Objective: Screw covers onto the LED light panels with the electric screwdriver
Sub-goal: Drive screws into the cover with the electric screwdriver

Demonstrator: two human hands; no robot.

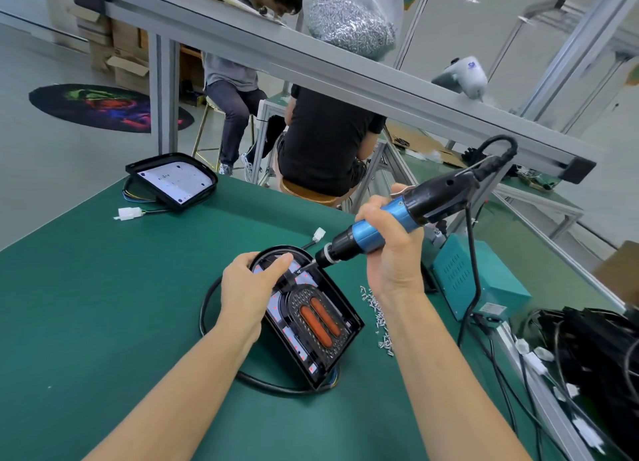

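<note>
The right hand (387, 243) grips the screwdriver (390, 222) by its blue barrel, bit tip down on the cover (313, 317) at the panel (340, 308), which lies mid-mat (103, 305). The left hand (247, 287) clasps the panel's far rim. The panel looks light, rigid plastic that may skid; hold it by the rim, clear of the lens.

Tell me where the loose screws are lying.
In the head view the loose screws lie strewn on the green mat, right of the light panel being worked on and left of the teal power box.
</note>
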